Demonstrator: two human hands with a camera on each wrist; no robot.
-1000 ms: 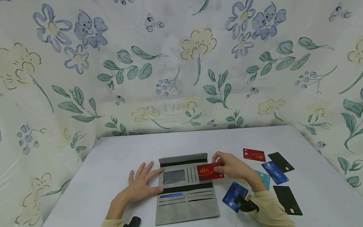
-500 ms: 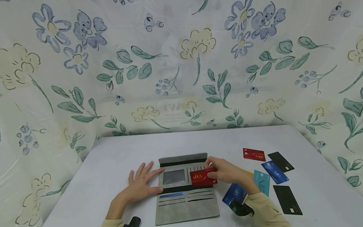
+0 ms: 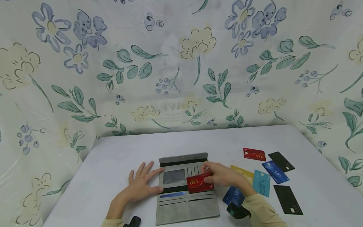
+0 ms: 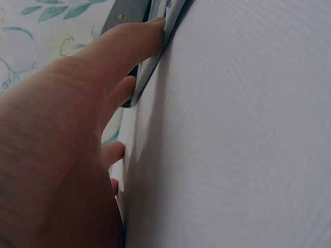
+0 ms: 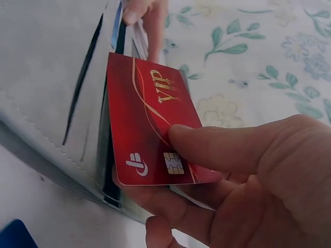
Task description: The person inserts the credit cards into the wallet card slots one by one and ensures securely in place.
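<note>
A grey wallet lies unfolded on the white table, with slits for cards and a clear window in its upper half. My right hand pinches a red VIP card between thumb and fingers, over the wallet's right side near the dark fold. In the right wrist view the red card has its long edge beside the upper slit; whether it enters cannot be told. A blue card shows in a slot on the lower left. My left hand lies spread, thumb and index finger touching the wallet's left edge.
Right of the wallet lie several loose cards: a red card, black cards such as the black card, a blue card, a teal card, a yellow card and a partly covered blue card. A floral curtain hangs behind.
My right hand has moved left and toward me with the red card, from the wallet's upper right slots down over the fold. My left hand has stayed still.
</note>
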